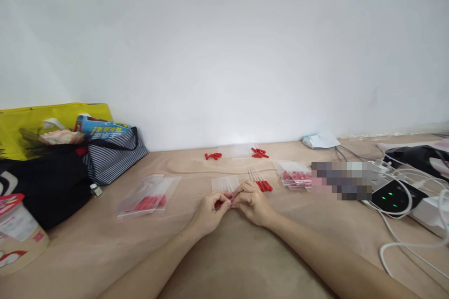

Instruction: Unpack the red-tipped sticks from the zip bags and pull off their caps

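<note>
My left hand (209, 210) and my right hand (253, 202) meet at the middle of a beige cloth-covered surface (224, 261). Both have their fingers curled in a pinch round a small clear bag (225, 183) holding thin clear sticks with red caps. Red shows between the left fingers. Just right of my right hand lies a loose bunch of red-capped sticks (261, 180). A filled clear bag of red-capped sticks (149, 196) lies to the left.
Loose red caps (213, 155) and more red caps (259, 153) lie far back by clear sticks. A pile of filled bags (294, 175) sits right. Bags stand at left, a striped bag (112, 156) among them. Chargers and white cables (403, 196) crowd the right.
</note>
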Demonstrator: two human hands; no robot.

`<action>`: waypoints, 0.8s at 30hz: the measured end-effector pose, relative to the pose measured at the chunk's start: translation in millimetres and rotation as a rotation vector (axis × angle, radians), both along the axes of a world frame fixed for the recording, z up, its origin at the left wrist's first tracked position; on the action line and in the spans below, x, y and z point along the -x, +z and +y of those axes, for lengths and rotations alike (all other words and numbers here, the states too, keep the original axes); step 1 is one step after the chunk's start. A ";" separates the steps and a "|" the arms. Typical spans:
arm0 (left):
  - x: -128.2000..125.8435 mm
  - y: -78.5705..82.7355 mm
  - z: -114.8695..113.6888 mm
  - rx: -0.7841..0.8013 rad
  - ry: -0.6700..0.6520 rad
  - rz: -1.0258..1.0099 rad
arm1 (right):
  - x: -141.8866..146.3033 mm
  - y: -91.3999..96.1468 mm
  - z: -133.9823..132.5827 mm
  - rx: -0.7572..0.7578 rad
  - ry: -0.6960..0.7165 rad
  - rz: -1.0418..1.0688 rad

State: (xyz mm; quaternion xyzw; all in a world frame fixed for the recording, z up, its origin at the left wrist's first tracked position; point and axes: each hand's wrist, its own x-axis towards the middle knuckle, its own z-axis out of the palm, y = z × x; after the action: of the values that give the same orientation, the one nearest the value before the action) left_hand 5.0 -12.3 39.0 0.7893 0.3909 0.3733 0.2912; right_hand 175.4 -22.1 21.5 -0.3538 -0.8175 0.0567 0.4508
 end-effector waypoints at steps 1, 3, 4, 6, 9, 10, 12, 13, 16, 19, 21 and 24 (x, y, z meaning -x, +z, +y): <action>-0.3 0.2 -0.3 0.007 0.002 -0.009 | 1.1 -0.1 0.1 -0.001 0.003 0.007; -0.9 0.6 -1.1 0.018 0.002 -0.035 | 3.5 -0.4 0.5 -0.002 0.005 0.018; -1.2 0.5 -1.4 0.023 0.005 -0.049 | 4.8 -0.4 0.7 0.000 -0.002 0.022; -1.6 -0.9 -1.6 0.037 0.019 -0.078 | 7.6 0.3 0.7 0.008 -0.029 0.022; -0.2 -6.7 1.0 0.052 0.050 -0.107 | 12.5 2.5 -0.7 0.004 -0.063 0.000; 0.8 -9.0 2.7 0.051 0.072 -0.112 | 14.1 3.2 -1.6 -0.007 -0.056 -0.025; 3.5 -12.5 6.1 0.051 0.128 -0.106 | 16.7 4.4 -3.6 -0.037 -0.020 -0.101; 4.9 -13.1 7.4 0.052 0.148 -0.096 | 17.3 4.8 -4.6 -0.050 -0.010 -0.139; 7.9 -9.3 7.3 0.008 0.168 -0.050 | 15.9 5.5 -6.9 -0.057 -0.045 -0.200; 8.1 -0.7 0.1 -0.163 0.232 0.002 | 10.8 6.7 -8.9 -0.020 -0.108 -0.215; 7.3 4.1 -7.2 -0.294 0.251 0.059 | 7.6 7.0 -10.0 0.006 -0.156 -0.203; 7.3 8.0 -16.3 -0.392 0.114 0.150 | 5.1 5.5 -9.7 0.041 -0.220 -0.184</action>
State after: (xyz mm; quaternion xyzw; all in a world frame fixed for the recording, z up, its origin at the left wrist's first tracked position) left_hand -2.3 -28.6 47.0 0.8332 0.3753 0.3981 0.0805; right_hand 170.3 -31.8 26.9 -0.4541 -0.8103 -0.0092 0.3704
